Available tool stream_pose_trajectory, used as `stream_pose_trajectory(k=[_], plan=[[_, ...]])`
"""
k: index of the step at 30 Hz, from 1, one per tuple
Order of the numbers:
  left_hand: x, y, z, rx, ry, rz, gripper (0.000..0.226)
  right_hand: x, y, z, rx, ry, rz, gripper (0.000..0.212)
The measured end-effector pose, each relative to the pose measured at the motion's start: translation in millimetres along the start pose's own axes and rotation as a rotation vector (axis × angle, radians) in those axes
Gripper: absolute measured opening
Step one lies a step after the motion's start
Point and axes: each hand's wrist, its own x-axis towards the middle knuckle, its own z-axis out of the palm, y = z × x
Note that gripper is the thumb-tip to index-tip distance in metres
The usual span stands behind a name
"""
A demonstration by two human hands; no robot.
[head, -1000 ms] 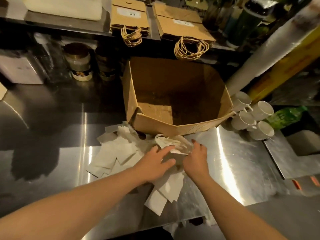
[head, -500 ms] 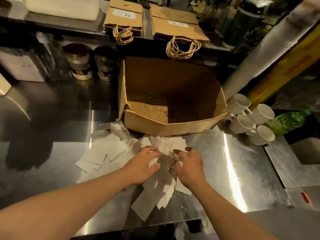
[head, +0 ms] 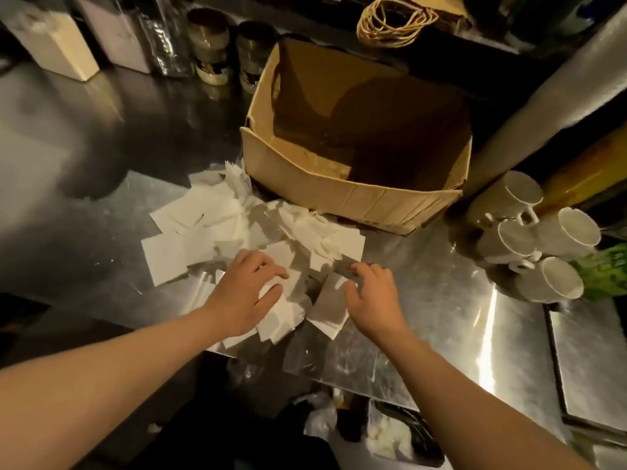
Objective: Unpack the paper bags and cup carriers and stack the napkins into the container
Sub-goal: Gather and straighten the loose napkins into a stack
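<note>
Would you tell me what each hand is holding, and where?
Left hand grips napkins at the pile's near edge; right hand rests on them, lifting nothing.

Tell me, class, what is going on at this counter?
A person is gathering loose white napkins scattered on a steel counter. The left hand grips some; the right hand rests curled on others. The cardboard box behind looks empty.

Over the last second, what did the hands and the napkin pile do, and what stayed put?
Both hands drew back toward the person, away from the cardboard box. The left hand now grips some napkins; the right hand rests curled on the pile's near edge. Box still empty, mugs unmoved.
</note>
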Motion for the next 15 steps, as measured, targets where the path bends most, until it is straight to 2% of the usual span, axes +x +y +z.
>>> stream_pose_trajectory(k=[4,7,11,15], plan=[[-34,-5,14,0.084,-0.134,0.045,0.036,-9,5,11,-0.014,-0.011,-0.133,0.038],[-40,-12,30,0.118,-0.198,0.058,0.038,-14,5,22,-0.091,-0.063,-0.181,0.046],[-24,-22,50,0.133,-0.150,0.119,0.039,-6,9,37,-0.168,-0.141,-0.171,0.057],[-1,-27,66,0.178,-0.060,0.226,0.039,7,19,50,-0.255,-0.105,-0.204,0.066]])
